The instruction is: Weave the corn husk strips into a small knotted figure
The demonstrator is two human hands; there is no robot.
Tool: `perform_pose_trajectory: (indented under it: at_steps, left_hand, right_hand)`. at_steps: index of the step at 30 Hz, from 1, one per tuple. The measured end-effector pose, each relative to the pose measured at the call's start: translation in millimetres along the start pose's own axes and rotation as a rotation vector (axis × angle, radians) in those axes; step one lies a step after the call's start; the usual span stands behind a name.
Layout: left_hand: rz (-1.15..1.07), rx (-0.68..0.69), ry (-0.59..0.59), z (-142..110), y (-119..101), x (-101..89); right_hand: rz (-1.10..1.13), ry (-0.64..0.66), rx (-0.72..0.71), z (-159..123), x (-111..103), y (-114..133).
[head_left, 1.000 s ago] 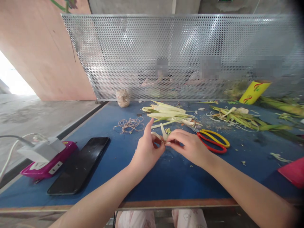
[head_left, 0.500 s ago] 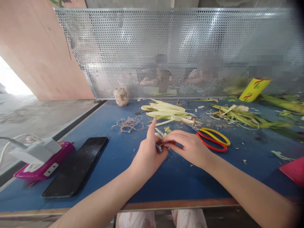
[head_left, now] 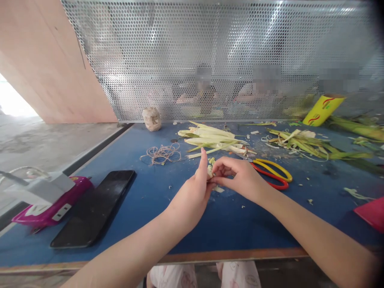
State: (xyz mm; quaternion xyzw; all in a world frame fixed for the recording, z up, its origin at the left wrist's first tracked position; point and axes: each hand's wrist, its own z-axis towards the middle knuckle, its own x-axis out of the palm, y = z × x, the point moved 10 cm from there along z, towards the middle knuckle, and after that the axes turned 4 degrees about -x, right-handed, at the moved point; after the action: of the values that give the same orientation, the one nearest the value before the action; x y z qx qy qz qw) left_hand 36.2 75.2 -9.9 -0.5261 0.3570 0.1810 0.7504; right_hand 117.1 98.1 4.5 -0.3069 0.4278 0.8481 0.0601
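My left hand [head_left: 194,194] is over the middle of the blue table, thumb up, fingers mostly hidden behind the palm. Between it and my right hand [head_left: 246,178] a small pale piece of corn husk [head_left: 209,173] shows, largely covered. The right thumb and fingers are closed at its edge. Just beyond the fingers are yellow-green bits [head_left: 211,161]. A pale scrap [head_left: 219,189] lies under the right hand. Farther back is a pile of pale corn husks [head_left: 213,138]. Scissors [head_left: 277,170] with red and yellow handles lie beside the right wrist.
Thin twine [head_left: 162,154] lies in a tangle left of the husks. A black phone [head_left: 96,210] and a purple power strip [head_left: 55,206] occupy the left side. Green husks [head_left: 313,146] and a yellow tube [head_left: 324,110] sit at right. A perforated metal screen [head_left: 180,60] stands behind, with people beyond.
My left hand has turned, its thumb tipping right, and moved slightly right. The right fingers are more curled. The pale scrap beneath the hands now shows. The view has shifted slightly.
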Motion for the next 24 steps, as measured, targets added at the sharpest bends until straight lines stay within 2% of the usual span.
perform_pose_trajectory:
  at_steps: [6,12,14,16,19,24]
  left_hand:
    - [0.04,-0.024,0.006,0,1,1.1]
    - [0.071,0.009,-0.032,-1,0,3.9]
    - [0.036,0.047,-0.057,-1,-4,3.1]
    - [-0.004,0.068,-0.09,-2,-7,-0.1]
    - [-0.088,0.083,-0.125,-2,-11,-6.3]
    - [-0.19,0.075,-0.103,-1,-6,-7.9]
  right_hand:
    - [0.056,0.06,0.031,-1,7,-4]
    - [0.006,-0.01,-0.096,0,3,13]
    - [0.079,-0.055,-0.104,1,-2,13]
    - [0.217,-0.079,-0.047,1,-4,6]
    - [0.386,-0.042,0.042,0,-1,-3]
    - [0.382,0.008,-0.027,-2,-5,8]
